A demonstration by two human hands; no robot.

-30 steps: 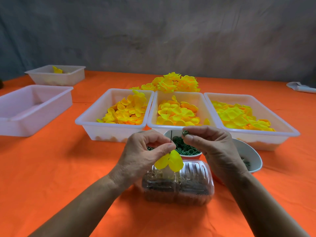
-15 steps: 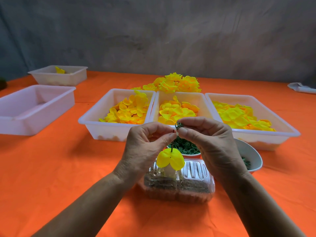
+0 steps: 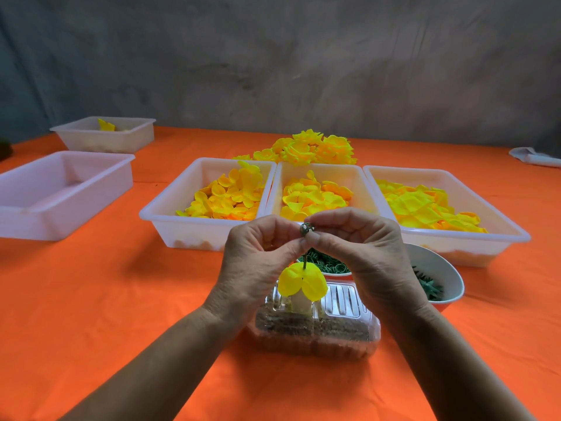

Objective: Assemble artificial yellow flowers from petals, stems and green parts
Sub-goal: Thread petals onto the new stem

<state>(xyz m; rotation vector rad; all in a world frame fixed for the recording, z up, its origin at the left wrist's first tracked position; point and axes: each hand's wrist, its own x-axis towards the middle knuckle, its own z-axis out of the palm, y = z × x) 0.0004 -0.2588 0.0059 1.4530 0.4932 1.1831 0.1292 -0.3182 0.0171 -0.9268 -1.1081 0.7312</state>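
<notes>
My left hand (image 3: 258,256) pinches a thin dark stem (image 3: 304,260) that carries a yellow petal piece (image 3: 303,283) hanging below the fingers. My right hand (image 3: 358,253) pinches a small green ring part (image 3: 306,229) at the stem's top end. Both hands meet above a clear plastic box (image 3: 315,326). Three white trays hold yellow petals: left tray (image 3: 170,214), middle tray (image 3: 318,173), right tray (image 3: 498,226). A pile of finished yellow flowers (image 3: 306,147) lies behind them.
A bowl of green rings (image 3: 326,264) sits behind my hands, and a white bowl (image 3: 443,268) with green leafy parts stands at the right. An empty white tray (image 3: 60,189) and a smaller tray (image 3: 106,136) stand at the left. A white object (image 3: 534,156) lies far right.
Both hands rose with the stem and petal. My right hand brought the green ring part from beside the stem to its top end.
</notes>
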